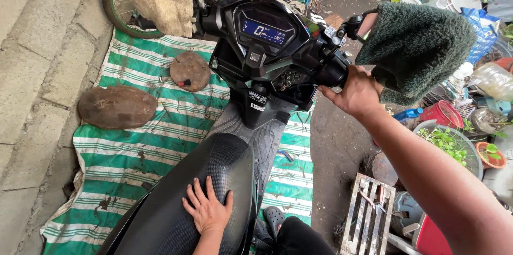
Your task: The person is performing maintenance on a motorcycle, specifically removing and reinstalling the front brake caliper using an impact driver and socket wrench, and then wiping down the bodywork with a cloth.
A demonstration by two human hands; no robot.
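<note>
A black scooter (251,100) stands on a green and white striped tarp (133,148) spread over the ground. The left hand (207,211) lies flat on the textured black seat (214,180) at about 6 o'clock, palm down, its fingers (193,193) spread and pointing toward 12 o'clock. The right hand (355,93) is closed around the right handlebar grip (331,73) at about 2 o'clock, fingers wrapped over it, just beside a shaggy dark green cover (417,46) that hangs over the end of the bar. The lit blue dashboard (266,30) sits at 12 o'clock. Two brown oval discs (117,107) lie on the tarp at 9 to 10 o'clock. A potted plant (446,143) stands at 3 o'clock, and a pale wooden crate (368,217) lies at 5 o'clock.
</note>
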